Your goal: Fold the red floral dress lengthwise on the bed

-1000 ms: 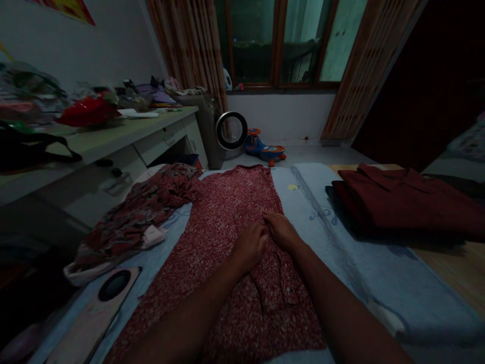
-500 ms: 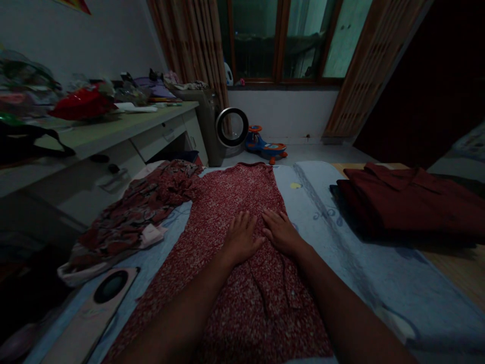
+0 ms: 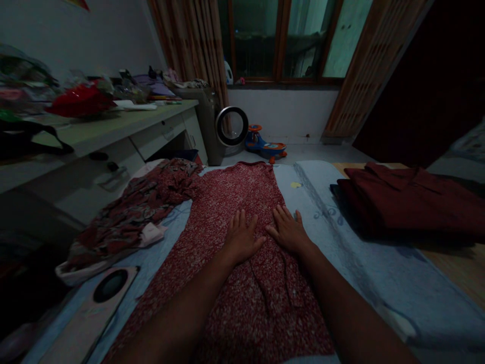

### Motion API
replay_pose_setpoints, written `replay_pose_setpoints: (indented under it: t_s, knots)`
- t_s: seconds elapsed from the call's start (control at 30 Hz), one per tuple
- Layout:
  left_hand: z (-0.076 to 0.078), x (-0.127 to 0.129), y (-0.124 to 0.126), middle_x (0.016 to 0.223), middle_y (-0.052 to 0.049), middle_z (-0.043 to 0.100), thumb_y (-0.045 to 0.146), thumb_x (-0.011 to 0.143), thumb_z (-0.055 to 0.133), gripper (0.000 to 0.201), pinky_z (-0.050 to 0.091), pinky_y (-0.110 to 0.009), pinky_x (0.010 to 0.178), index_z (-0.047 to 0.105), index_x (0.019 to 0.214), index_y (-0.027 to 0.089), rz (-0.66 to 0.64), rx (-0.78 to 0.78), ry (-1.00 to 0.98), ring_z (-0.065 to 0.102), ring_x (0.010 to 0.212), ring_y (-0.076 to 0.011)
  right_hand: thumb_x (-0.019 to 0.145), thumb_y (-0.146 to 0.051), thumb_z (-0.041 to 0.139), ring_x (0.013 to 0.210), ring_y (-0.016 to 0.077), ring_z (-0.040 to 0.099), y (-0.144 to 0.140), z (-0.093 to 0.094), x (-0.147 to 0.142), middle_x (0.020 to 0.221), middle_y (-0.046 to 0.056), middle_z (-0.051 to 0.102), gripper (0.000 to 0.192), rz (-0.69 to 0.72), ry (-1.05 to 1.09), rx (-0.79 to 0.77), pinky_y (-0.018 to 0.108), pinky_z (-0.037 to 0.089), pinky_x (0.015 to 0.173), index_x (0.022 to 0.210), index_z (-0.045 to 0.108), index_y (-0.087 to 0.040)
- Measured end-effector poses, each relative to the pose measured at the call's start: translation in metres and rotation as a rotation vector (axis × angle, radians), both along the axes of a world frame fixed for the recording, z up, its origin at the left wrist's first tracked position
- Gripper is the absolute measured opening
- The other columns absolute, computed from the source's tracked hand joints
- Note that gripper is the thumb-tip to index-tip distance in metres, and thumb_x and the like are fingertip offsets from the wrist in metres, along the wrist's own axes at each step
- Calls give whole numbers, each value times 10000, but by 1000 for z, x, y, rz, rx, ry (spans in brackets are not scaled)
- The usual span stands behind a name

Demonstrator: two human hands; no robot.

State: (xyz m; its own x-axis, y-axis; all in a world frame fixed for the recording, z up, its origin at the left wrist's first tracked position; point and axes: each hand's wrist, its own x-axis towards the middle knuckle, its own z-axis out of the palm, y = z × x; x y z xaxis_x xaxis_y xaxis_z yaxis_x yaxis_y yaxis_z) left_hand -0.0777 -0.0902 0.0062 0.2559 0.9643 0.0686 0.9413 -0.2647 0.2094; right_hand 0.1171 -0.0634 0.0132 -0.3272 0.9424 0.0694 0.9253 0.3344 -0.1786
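Note:
A dark red garment with white speckles (image 3: pixel 235 192), possibly a dress, lies spread over a light blue patterned bedcover (image 3: pixel 318 202). My left hand (image 3: pixel 242 240) rests flat on its middle, fingers stretched out. Beside it, my right hand (image 3: pixel 288 230) lies palm down at the garment's right edge with its fingers spread. Neither hand grips the cloth. Below the hands, a few creases run down the fabric. The garment's lower part is partly hidden by my forearms.
To the left lie a crumpled patterned cloth (image 3: pixel 129 217) and a phone (image 3: pixel 91 318). A folded dark red shirt (image 3: pixel 413 197) tops a pile on the right. Beyond the bed are a washing machine with its round door (image 3: pixel 232 126) ajar and a blue-orange ride-on toy (image 3: pixel 263 144). A cluttered desk (image 3: pixel 125 126) stands left.
My right hand has shifted slightly to the right, away from the left hand, and its fingers have spread wider. My left fingers have also spread a little; that hand stays in place.

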Motion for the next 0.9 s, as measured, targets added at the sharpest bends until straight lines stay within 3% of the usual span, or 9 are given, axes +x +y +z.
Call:
replay_pose_setpoints:
  t_s: [0.17,0.3,0.57,0.77,0.9]
  knots:
    - [7,-2,3,1582,-119,373,384,1013,392,473,216,-529,1213,474,1437,191,-155,128,-41,275,1490,-294,1003,-323,353,1506,246,220,-6,10,-4,1623,118,259,562,220,64,31,576,115,1208,1543,324,-171]
    - [2,-3,6,1538,-100,449,282,988,433,454,287,-445,1208,479,1426,171,-234,103,-82,374,1446,-249,992,-284,365,1482,240,288,-10,6,-6,1606,116,305,564,322,62,-32,574,140,1205,1545,320,-180]
    - [2,-2,1,1548,-102,434,375,950,515,521,294,-475,1204,472,1437,196,-205,63,-83,341,1463,-293,1002,-470,384,1496,271,246,-7,-4,4,1614,127,276,627,231,8,-31,569,169,1202,1554,310,-182]
    - [2,-1,-4,1585,-131,364,489,901,575,673,254,-520,1210,426,1473,167,-207,38,-67,274,1484,-351,988,-575,365,1512,305,183,-8,-4,9,1636,121,201,699,122,-35,-74,635,127,1184,1562,287,-184]
    - [4,-1,-5,1568,-117,394,496,886,593,658,268,-525,1201,449,1456,200,-210,51,-80,290,1476,-349,1009,-522,348,1506,324,197,-7,2,9,1608,138,298,622,71,11,-12,663,121,1170,1529,359,-180]
